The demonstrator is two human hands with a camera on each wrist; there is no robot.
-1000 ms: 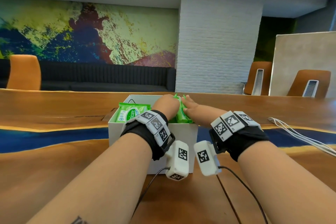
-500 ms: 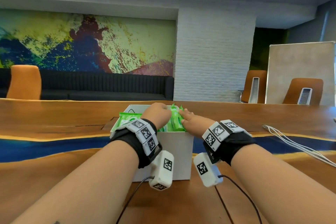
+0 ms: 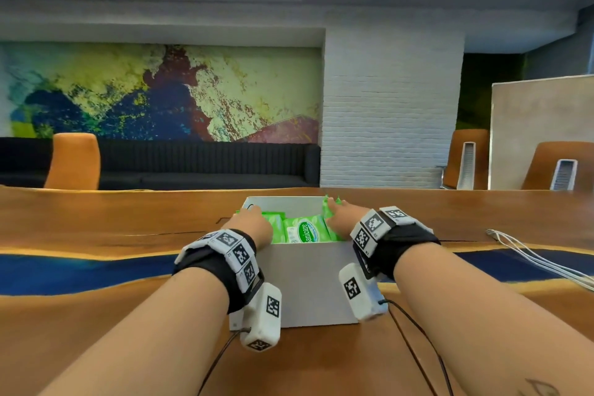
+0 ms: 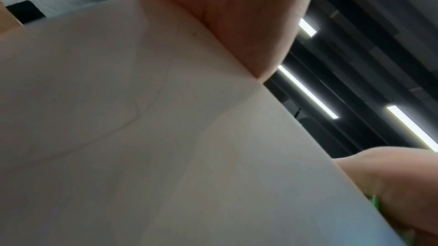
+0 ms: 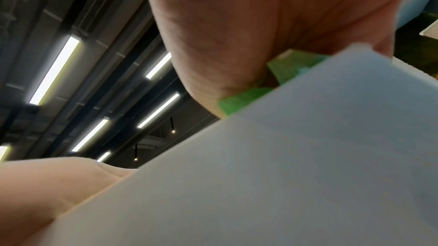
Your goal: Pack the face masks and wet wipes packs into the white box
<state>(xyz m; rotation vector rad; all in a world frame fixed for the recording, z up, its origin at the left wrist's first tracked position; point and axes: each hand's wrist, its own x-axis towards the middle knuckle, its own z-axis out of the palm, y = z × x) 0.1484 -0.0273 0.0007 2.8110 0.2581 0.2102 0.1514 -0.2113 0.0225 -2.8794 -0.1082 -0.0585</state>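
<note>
"Sanicare" is being shown on the middle wipes pack (image 3: 304, 230), lying flat inside the white box (image 3: 308, 283) on the worktop (image 3: 96, 315). At the box's 9 o'clock side, another green pack (image 3: 277, 228) is being covered by the left hand (image 3: 252, 224); at 3 o'clock, an upright pack (image 3: 328, 206) is being touched by the right hand (image 3: 342, 217). Whether either hand's fingers are gripping cannot be told. White cables (image 3: 543, 260) are lying at 3 o'clock. Both wrist views are being blocked by the box wall; face masks cannot be made out.
</note>
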